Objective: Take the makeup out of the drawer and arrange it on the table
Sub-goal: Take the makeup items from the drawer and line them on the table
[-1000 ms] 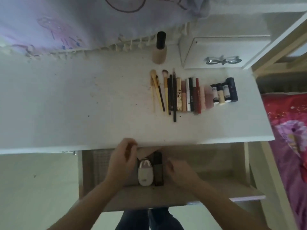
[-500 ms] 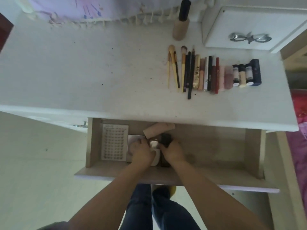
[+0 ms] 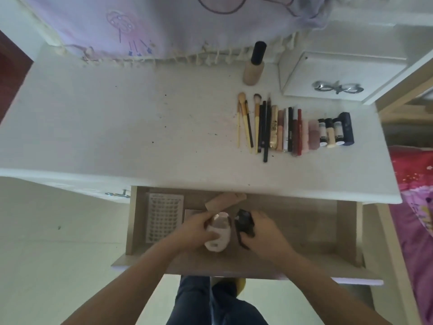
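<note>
We can read no text here. Dark printing runs along the gold tube (image 3: pixel 273 127) in the row on the surface (image 3: pixel 117 127), but it is too blurred to decipher.

arms: bare, no sleeves | legs (image 3: pixel 218 303): dark blue trousers, possibly jeans | footwear: unclear

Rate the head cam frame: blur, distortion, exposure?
Head view: soft overall; both hands, left hand on the white case and right hand on the black item, are motion-smeared. Wide-angle bends the table edge. Flat dim light, no glare; labels on the makeup row unreadable.
</note>
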